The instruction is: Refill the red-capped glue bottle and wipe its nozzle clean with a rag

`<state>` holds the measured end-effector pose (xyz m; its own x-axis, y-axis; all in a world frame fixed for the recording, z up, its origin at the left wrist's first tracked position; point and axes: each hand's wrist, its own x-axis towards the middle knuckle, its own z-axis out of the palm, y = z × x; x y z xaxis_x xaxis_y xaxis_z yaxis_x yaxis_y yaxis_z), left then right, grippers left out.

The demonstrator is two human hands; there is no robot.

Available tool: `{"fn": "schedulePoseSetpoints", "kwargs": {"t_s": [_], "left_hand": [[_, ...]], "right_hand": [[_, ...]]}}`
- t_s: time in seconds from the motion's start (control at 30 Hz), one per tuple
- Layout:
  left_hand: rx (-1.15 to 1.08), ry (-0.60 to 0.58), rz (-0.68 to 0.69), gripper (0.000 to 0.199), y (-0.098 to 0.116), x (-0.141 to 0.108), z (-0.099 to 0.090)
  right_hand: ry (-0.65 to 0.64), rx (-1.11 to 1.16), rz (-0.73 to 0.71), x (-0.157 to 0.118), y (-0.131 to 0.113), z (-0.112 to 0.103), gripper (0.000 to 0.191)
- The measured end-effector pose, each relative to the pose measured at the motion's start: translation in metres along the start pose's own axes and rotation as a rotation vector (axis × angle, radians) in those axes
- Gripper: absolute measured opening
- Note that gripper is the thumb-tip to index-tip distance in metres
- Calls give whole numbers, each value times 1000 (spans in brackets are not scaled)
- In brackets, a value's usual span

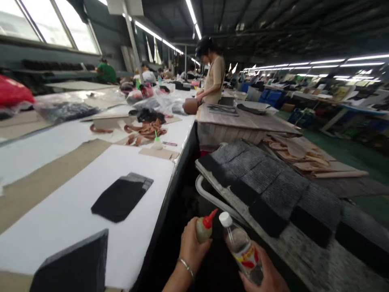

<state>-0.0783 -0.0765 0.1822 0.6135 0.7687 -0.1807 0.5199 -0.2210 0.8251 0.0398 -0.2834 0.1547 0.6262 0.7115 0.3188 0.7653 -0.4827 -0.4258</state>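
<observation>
My left hand (192, 245), with a bangle at the wrist, is wrapped round a small squeeze bottle (203, 230) with a red pointed nozzle. Beside it, my right hand (266, 271) grips a clear plastic bottle (244, 252) with a white cap and a red and yellow label. The two bottles are close but apart, over the dark gap right of the white table (146, 170). On that table lie a black piece (118, 198) and, nearer, a larger black piece (74, 263).
At right, overlapping black pieces (267, 182) cover a board above a curved pale rail (212, 198). Farther up the table are brown scraps (144, 129) and a green-tipped bottle (157, 142). A person (214, 77) stands beyond, by a brown-topped stack (243, 119).
</observation>
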Motion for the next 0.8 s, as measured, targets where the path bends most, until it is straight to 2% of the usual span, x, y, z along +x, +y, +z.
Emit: {"fn": "schedulePoseSetpoints", "kwargs": {"t_s": [0.1,0.23,0.33,0.47,0.67,0.8], "left_hand": [[79,-8,-64,61,-20,-16,-2],[178,15,-67,59,-33,-26,-9],[232,39,-56,57,-37,-31,-13],[275,47,-45,59,-38,-35,-15],[321,43,-12,60,-36,-38,-15],[348,28,4,61,-38,-39,-15]], "right_hand": [[-77,-93,-105,-2,0,-22,56],[-132,-160,-160,-5,-3,-35,53],[-154,-171,-171,-9,-2,-36,50],[-174,-156,-114,-9,3,-35,52],[-197,-157,-220,-2,12,-35,57],[-175,-199,-167,-3,11,-35,52]]}}
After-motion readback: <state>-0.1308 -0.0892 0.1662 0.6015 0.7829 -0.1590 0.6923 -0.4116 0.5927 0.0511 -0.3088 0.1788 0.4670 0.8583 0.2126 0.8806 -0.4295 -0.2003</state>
